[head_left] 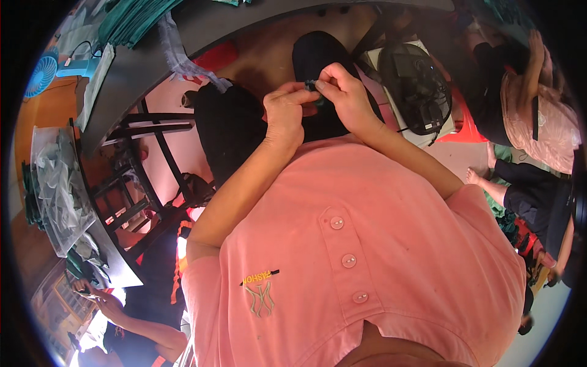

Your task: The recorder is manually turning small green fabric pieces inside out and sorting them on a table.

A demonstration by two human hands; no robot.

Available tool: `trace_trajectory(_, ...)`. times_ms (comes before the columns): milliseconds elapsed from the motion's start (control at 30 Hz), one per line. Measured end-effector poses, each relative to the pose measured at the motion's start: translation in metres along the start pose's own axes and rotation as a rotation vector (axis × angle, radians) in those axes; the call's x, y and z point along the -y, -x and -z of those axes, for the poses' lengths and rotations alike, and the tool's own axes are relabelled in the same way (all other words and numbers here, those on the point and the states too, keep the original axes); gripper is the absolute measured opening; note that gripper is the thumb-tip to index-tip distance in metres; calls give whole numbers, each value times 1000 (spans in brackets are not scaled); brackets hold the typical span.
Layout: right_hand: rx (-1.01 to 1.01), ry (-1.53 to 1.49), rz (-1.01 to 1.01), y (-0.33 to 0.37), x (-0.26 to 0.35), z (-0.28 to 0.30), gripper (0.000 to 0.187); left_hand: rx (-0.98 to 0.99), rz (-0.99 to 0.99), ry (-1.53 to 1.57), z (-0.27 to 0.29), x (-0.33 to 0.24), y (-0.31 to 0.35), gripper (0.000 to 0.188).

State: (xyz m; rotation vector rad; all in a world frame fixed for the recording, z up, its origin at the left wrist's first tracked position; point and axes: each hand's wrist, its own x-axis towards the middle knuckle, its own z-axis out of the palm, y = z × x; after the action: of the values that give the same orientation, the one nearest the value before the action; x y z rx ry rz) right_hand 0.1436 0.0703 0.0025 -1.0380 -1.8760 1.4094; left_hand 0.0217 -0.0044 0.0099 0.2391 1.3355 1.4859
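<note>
My left hand (284, 111) and my right hand (347, 98) meet above my lap, over my black trousers (229, 131). Pinched between the fingertips of both is a small dark green piece (310, 85), which looks soft like cloth. Its exact kind is too small to make out, and the fingers cover part of it. Both hands have their thumbs and forefingers closed on it, while the other fingers curl in.
A dark table (214, 27) curves ahead, bearing stacked green cloth (131, 24) and a grey-white strip (180, 52) hanging off its edge. A blue fan (43, 73) stands far left, near a clear bag (61, 189). At right rests a black backpack (416, 88). Other people sit on both sides.
</note>
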Motion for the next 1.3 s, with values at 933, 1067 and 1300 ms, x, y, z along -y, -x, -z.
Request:
trace_trajectory(933,-182,183,144,0,-1,-10,22,307,26,-221,4,8,8,20)
trace_trajectory(1067,-256,414,406,-15,-18,-3,21,381,441,280,4,1,4,26)
trace_trajectory(1300,-245,694,353,-20,-35,2,23,350,517,146,4,12,-5,23)
